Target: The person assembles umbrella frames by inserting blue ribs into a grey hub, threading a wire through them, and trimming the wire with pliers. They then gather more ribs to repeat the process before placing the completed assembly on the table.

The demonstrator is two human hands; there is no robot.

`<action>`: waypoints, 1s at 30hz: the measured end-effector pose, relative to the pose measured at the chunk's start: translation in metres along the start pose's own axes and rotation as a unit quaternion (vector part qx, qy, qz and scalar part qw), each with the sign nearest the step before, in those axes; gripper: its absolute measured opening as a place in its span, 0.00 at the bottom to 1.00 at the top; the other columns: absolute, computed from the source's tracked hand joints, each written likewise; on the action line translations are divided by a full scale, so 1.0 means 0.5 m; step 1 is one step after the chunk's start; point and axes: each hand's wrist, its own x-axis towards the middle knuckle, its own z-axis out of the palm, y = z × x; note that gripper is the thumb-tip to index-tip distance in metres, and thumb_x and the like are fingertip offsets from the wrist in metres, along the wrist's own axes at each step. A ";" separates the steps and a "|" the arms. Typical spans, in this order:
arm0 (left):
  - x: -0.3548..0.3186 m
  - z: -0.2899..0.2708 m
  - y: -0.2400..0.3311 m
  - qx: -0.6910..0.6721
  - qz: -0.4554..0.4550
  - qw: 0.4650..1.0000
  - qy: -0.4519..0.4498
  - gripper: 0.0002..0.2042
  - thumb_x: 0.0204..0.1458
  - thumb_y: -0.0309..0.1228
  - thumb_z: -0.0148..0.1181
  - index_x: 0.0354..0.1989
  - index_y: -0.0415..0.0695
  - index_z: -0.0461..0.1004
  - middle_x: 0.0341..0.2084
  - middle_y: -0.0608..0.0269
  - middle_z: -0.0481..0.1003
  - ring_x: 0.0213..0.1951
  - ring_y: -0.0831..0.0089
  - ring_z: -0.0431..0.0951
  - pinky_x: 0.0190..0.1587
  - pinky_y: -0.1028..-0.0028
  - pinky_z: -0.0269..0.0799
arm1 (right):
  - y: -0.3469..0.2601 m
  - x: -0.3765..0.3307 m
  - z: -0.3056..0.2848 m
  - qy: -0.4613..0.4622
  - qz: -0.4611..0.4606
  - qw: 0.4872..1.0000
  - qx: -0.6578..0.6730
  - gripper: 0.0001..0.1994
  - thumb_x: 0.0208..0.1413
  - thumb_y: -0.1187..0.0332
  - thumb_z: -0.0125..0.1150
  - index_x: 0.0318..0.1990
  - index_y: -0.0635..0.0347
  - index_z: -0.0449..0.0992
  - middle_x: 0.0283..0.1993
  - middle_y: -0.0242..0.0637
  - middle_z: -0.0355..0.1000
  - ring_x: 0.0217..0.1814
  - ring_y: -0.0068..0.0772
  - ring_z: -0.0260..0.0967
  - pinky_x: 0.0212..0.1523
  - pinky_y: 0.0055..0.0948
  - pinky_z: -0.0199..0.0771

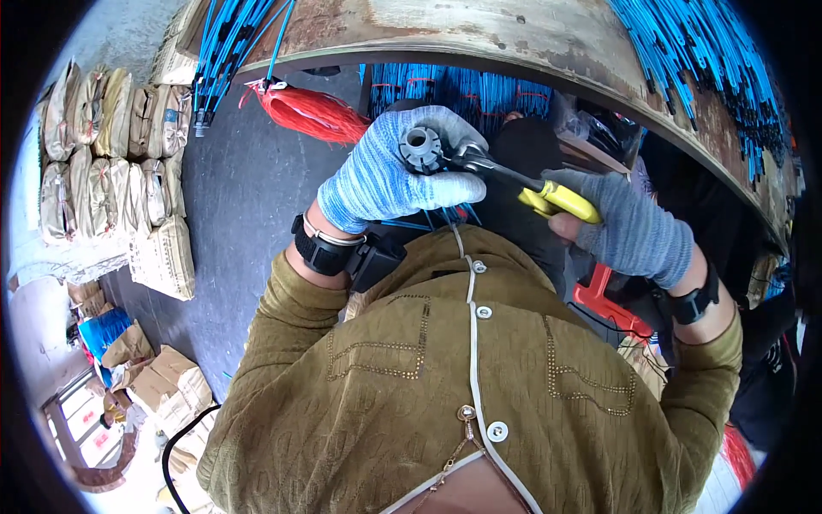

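1. The grey round plastic fitting (421,146) sits high in the middle of the view, in front of your chest.
2. Your left hand (396,171), gloved blue-white, wraps its fingers closed around it.
3. Your right hand (632,227), gloved grey, grips shut the yellow-handled pliers (514,182), whose tips touch the fitting.
4. Blue cables (702,51) lie on the worn tabletop (514,34) above.

Upper left of frame: stacked tan sacks (111,158), tied, in rows on the grey floor (248,197). Lower left: crumpled brown paper bags (167,381) beside a blue bundle (104,330); white labels with red marks (90,428).
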 end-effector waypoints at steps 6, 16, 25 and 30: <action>0.010 0.007 -0.006 -0.002 0.010 1.000 0.022 0.16 0.36 0.28 0.70 0.34 0.41 0.74 0.26 0.70 0.73 0.31 0.81 0.72 0.36 0.80 0.68 | -0.067 0.006 -0.016 -0.032 0.066 0.992 -0.104 0.16 0.50 0.71 0.57 0.47 0.63 0.69 0.29 0.46 0.71 0.28 0.38 0.69 0.34 0.28 0.69; -0.021 -0.047 -0.071 -0.196 0.081 0.977 0.026 0.28 0.33 0.26 0.70 0.47 0.37 0.68 0.24 0.67 0.73 0.31 0.73 0.74 0.38 0.75 0.69 | 0.035 0.098 -0.062 0.269 -0.044 0.909 -0.315 0.23 0.47 0.62 0.62 0.48 0.64 0.67 0.34 0.47 0.72 0.34 0.42 0.72 0.37 0.33 0.70; -0.075 -0.136 0.009 -0.137 0.229 0.936 0.230 0.24 0.43 0.32 0.63 0.48 0.33 0.65 0.23 0.62 0.72 0.30 0.68 0.74 0.38 0.69 0.71 | 0.074 0.163 -0.071 0.397 -0.224 0.830 -0.322 0.18 0.45 0.61 0.64 0.42 0.61 0.73 0.38 0.42 0.72 0.42 0.36 0.70 0.43 0.30 0.69; -0.086 -0.167 0.039 -0.370 0.275 0.798 0.388 0.19 0.49 0.36 0.56 0.43 0.33 0.67 0.23 0.62 0.71 0.31 0.65 0.71 0.42 0.64 0.68 | 0.060 0.090 0.142 -0.091 -0.233 0.957 0.144 0.24 0.45 0.61 0.65 0.48 0.63 0.70 0.43 0.40 0.70 0.48 0.33 0.66 0.50 0.29 0.64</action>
